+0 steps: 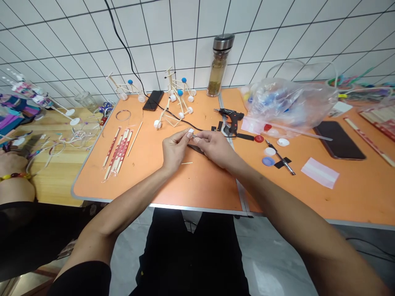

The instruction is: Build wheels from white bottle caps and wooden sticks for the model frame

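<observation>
Over the middle of the orange table, my left hand point(175, 149) pinches a small white piece point(190, 131) between thumb and fingers. Close against it, my right hand point(216, 147) is closed, with a thin greyish thing at its fingertips that is too small to make out. Beneath the hands lies a dark flat strip point(196, 149), partly covered by them. A short wooden stick piece point(187, 163) rests just in front. Behind the hands stand stick models with white wheels and blue balls point(180, 93). A black glue gun point(232, 117) lies beyond my right hand.
Wrapped chopsticks point(119, 150) lie at left, near a phone point(153, 100). A glass tea bottle point(218, 65) stands by the wall. Rightward are a plastic bag point(290, 98), bottle caps point(268, 161), a pen-like knife point(284, 161) and another phone point(339, 139). Another person's arm point(15, 181) is at far left.
</observation>
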Demonstrator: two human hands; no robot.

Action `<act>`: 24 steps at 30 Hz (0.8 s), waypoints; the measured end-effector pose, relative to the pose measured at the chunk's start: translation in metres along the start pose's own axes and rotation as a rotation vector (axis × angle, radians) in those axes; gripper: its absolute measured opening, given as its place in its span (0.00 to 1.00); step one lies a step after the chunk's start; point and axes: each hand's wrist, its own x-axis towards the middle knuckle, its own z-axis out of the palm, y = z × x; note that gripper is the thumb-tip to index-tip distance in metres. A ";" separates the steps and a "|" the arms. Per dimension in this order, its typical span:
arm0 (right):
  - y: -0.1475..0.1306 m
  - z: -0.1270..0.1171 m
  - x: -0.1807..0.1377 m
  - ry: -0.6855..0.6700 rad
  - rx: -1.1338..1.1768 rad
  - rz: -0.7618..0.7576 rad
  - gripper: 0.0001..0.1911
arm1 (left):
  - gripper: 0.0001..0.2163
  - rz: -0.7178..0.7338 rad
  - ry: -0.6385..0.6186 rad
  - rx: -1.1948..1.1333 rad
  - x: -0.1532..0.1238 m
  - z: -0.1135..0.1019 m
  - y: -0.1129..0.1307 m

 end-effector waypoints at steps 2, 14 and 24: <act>-0.001 -0.009 0.007 -0.214 0.419 0.183 0.14 | 0.18 0.041 -0.003 0.013 0.000 0.000 0.003; -0.002 0.020 -0.012 0.152 -0.937 -0.122 0.20 | 0.16 -0.010 0.004 0.012 0.001 -0.001 -0.001; -0.001 0.001 -0.001 -0.010 -0.006 -0.022 0.10 | 0.15 0.053 0.008 -0.002 0.000 0.001 0.002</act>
